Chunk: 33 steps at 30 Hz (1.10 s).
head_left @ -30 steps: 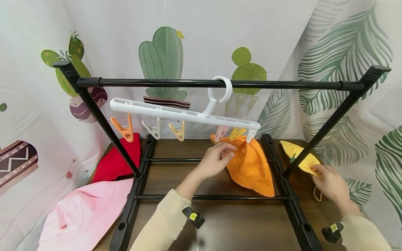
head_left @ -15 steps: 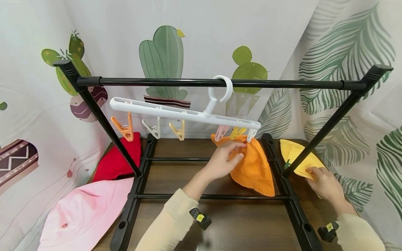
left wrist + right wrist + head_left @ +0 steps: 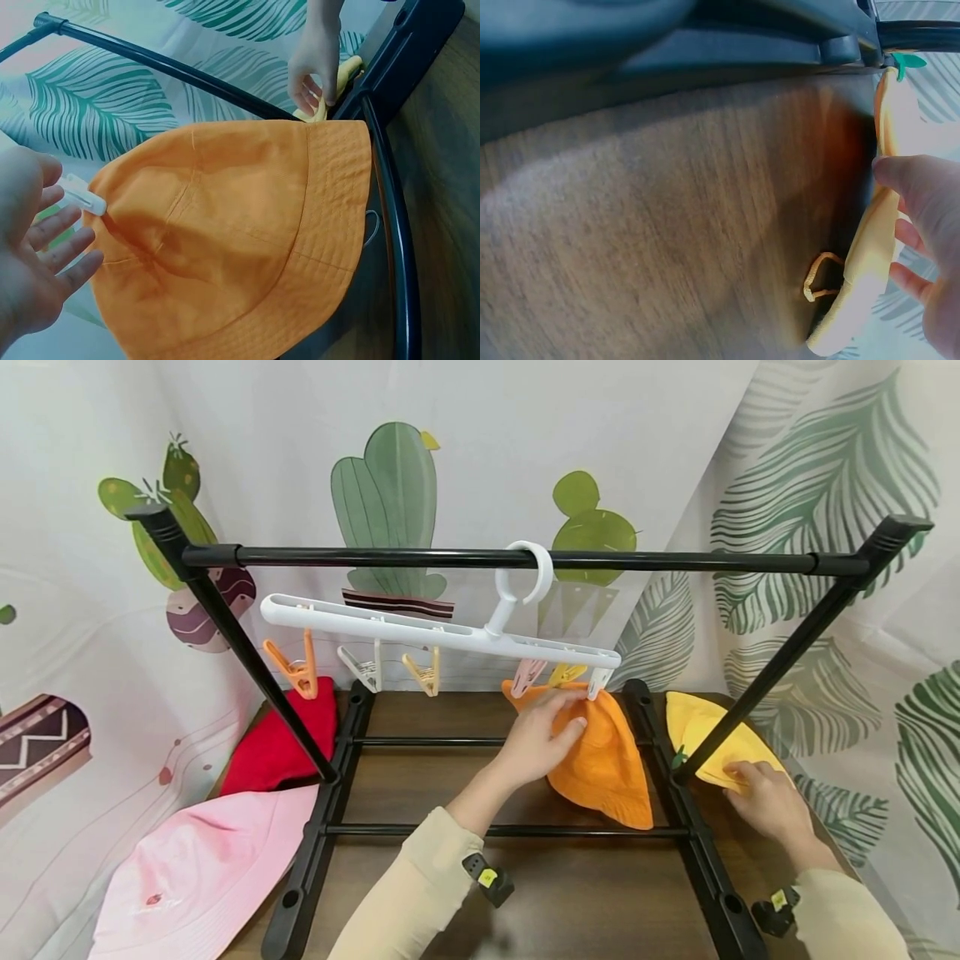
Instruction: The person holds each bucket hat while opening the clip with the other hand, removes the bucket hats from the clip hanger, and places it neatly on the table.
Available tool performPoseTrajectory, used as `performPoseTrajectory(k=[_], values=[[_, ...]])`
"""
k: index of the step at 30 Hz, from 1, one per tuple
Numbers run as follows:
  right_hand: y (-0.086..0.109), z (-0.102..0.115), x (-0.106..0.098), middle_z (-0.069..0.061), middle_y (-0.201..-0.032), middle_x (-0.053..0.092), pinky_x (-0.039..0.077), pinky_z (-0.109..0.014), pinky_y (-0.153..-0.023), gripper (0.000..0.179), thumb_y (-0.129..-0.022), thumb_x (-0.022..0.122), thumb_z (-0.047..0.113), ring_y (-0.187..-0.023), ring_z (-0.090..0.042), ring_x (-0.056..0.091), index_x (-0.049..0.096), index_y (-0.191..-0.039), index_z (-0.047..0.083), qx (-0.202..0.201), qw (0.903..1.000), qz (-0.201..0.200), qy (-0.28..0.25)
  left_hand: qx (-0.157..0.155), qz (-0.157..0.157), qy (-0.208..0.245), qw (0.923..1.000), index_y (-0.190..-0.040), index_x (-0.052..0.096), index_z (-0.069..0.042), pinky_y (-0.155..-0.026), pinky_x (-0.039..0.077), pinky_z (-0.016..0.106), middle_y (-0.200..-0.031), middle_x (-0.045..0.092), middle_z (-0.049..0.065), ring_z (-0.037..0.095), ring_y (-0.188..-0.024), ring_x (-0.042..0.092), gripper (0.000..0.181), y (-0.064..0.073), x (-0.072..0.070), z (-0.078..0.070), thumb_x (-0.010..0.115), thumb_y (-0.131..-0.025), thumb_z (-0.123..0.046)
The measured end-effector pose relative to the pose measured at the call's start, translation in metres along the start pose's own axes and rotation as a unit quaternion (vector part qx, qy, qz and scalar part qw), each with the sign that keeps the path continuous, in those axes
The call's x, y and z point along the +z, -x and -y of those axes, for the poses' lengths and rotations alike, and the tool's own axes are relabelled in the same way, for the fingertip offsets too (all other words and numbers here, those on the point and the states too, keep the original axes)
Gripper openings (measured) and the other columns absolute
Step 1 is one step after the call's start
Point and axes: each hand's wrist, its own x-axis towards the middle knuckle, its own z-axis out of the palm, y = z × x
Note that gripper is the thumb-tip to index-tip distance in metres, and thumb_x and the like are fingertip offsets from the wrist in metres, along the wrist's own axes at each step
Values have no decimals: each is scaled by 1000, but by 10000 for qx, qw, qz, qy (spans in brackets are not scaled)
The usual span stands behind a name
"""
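An orange bucket hat [image 3: 607,764] hangs by its crown from clothespins on the white clip hanger [image 3: 442,633]. My left hand [image 3: 536,735] is at the hat's upper left, fingers extended and slightly bent. In the left wrist view its fingertips lie beside the crown near a white clothespin [image 3: 82,196]; whether they touch the cloth I cannot tell. At the right my right hand [image 3: 772,802] pinches the edge of a yellow hat [image 3: 705,735]. In the right wrist view the thumb lies on one side of that hat, the fingers on the other, above a cord loop [image 3: 821,277].
The hanger hooks over the top bar [image 3: 360,557] of a black rack, whose slanted right post [image 3: 802,647] crosses in front of the yellow hat. More clothespins [image 3: 300,672] hang at the left. A red hat [image 3: 281,747] and a pink hat [image 3: 202,868] lie left of the rack.
My left hand has moved right and slightly up against the orange hat's upper part. The right hand has shifted left with the yellow hat, which now lies closer to the rack.
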Motion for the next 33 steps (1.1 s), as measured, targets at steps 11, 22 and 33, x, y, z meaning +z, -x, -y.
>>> performPoseTrajectory(k=[11,22,33], values=[[9,3,0,-26,-92,55,41,-54,-58,35,-69,72,7,-77,-45,52,60,-102,2,144,9998,-11,-148,-156,-101,-93,9998,-131,49,-13,-101,38,31,-131,52,3,17,-121,48,39,-9,4,1,51,-94,-24],[17,17,-15,-28,-96,55,42,-51,-56,32,-73,71,5,-78,-41,53,61,-102,0,270,9986,-352,-301,-270,-171,-526,9981,-128,51,-14,-100,39,32,-127,54,2,18,-121,47,37,-17,2,3,51,-94,-26],[25,38,-35,-21,-95,55,41,-48,-55,27,-77,66,3,-82,-37,54,62,-104,1,660,9924,-896,-525,-422,-85,-415,9982,-133,49,-16,-99,40,32,-128,54,1,18,-120,48,40,-29,1,1,48,-95,-28]])
